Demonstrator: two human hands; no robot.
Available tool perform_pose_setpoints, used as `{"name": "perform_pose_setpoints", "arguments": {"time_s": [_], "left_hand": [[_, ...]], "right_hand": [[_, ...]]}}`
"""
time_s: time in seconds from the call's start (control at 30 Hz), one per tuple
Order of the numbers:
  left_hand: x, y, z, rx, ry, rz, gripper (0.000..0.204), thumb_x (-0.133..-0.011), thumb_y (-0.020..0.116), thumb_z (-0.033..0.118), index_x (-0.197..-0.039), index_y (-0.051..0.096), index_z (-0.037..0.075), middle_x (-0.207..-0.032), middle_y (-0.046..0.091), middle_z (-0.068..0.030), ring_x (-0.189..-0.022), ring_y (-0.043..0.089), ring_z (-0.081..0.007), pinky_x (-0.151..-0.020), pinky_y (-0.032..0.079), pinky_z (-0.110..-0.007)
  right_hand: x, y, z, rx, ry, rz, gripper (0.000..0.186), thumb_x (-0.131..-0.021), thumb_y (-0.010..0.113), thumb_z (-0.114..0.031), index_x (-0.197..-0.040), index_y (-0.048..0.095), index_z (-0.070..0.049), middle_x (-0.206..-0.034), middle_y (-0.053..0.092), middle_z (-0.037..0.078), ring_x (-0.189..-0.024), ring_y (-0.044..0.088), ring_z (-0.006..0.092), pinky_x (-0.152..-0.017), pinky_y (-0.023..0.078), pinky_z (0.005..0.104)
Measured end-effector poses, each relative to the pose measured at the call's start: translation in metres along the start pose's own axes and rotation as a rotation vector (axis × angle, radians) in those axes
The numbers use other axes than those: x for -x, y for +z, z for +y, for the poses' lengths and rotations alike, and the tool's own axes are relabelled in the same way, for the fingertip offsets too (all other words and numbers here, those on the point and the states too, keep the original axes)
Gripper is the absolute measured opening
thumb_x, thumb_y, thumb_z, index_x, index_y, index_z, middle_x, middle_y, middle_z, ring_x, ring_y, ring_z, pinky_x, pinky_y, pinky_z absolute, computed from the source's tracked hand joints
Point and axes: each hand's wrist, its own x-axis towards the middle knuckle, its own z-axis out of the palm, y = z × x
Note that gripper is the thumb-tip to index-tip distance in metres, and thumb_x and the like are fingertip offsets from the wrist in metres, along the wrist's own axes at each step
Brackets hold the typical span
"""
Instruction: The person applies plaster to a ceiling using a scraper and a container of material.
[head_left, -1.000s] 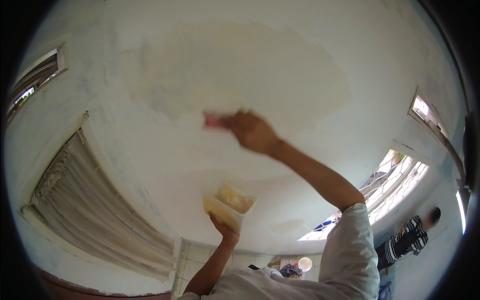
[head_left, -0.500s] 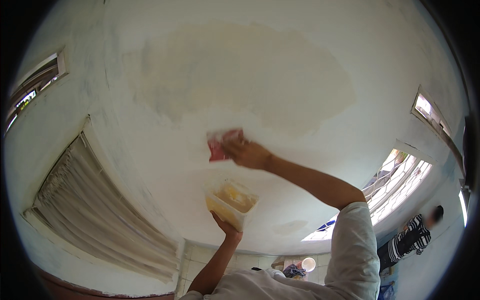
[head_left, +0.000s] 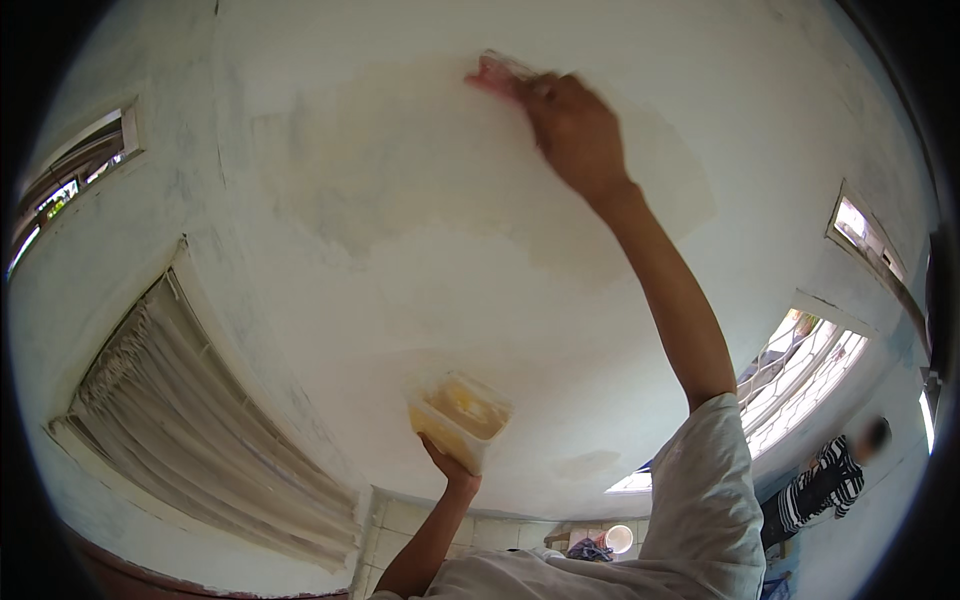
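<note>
High on the white wall (head_left: pixel 560 330), my right hand (head_left: pixel 578 135) grips a red putty spreader (head_left: pixel 497 78), which is blurred by motion. Its blade is at the upper edge of a broad beige patch (head_left: pixel 400 160); whether it touches the wall is hard to tell. Lower down, my left hand (head_left: pixel 452 465) supports a pale rectangular plastic tub (head_left: pixel 447 428) from beneath, fingers against its side. Cream and yellowish paste (head_left: pixel 468 405) lies inside the tub, smeared along its walls.
A curtained window (head_left: pixel 190 400) is on the left, with a small vent window (head_left: pixel 75 190) above. On the right are a grilled window (head_left: pixel 810 380) and a person in striped clothing (head_left: pixel 825 485). A bucket (head_left: pixel 619 540) stands on the tiled floor (head_left: pixel 400 525) below.
My right hand has swept upward with the putty spreader, from just above the tub to the top of the beige patch, and the arm is straighter. The tub has barely shifted.
</note>
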Motion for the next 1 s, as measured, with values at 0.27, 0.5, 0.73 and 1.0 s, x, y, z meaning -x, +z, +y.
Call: {"name": "perform_pose_setpoints", "arguments": {"time_s": [0.27, 0.5, 0.73, 1.0], "left_hand": [[0.003, -0.007, -0.011, 0.014, -0.033, -0.021, 0.080, -0.098, 0.037, 0.076, -0.155, 0.035, 0.020, -0.150, 0.045, -0.0021, -0.138, 0.044, -0.0219, -0.114, 0.038, -0.039], [0.004, -0.013, 0.002, 0.016, -0.030, -0.014, 0.080, -0.098, 0.039, 0.075, -0.155, 0.035, 0.019, -0.151, 0.044, -0.0029, -0.138, 0.043, -0.0230, -0.114, 0.038, -0.040], [-0.004, -0.011, -0.002, 0.005, -0.042, -0.038, 0.080, -0.097, 0.039, 0.076, -0.153, 0.037, 0.020, -0.149, 0.045, -0.0010, -0.137, 0.044, -0.0209, -0.114, 0.038, -0.039], [0.005, -0.011, -0.013, 0.030, -0.108, -0.055, 0.077, -0.099, 0.038, 0.073, -0.153, 0.037, 0.019, -0.147, 0.047, -0.0016, -0.136, 0.045, -0.0210, -0.113, 0.039, -0.038]], "right_hand": [[0.198, 0.064, -0.131, -0.112, -0.636, -0.392, 0.033, -0.086, 0.063, -0.020, -0.117, 0.066, -0.007, -0.126, 0.063, 0.007, -0.109, 0.062, 0.0227, -0.087, 0.057, 0.0380], [0.131, 0.039, -0.095, -0.427, -0.149, -0.139, 0.042, -0.084, 0.063, -0.002, -0.124, 0.070, -0.014, -0.114, 0.073, 0.004, -0.096, 0.069, 0.0245, -0.085, 0.056, 0.0398], [0.027, -0.018, -0.014, 0.072, 0.269, 0.005, 0.039, -0.087, 0.059, -0.004, -0.124, 0.068, -0.009, -0.108, 0.070, 0.007, -0.093, 0.067, 0.0281, -0.075, 0.058, 0.0405], [0.213, 0.067, -0.152, -0.065, -0.483, -0.433, 0.043, -0.090, 0.058, -0.019, -0.130, 0.061, -0.001, -0.122, 0.063, 0.013, -0.112, 0.060, 0.0301, -0.090, 0.054, 0.0426]]}}
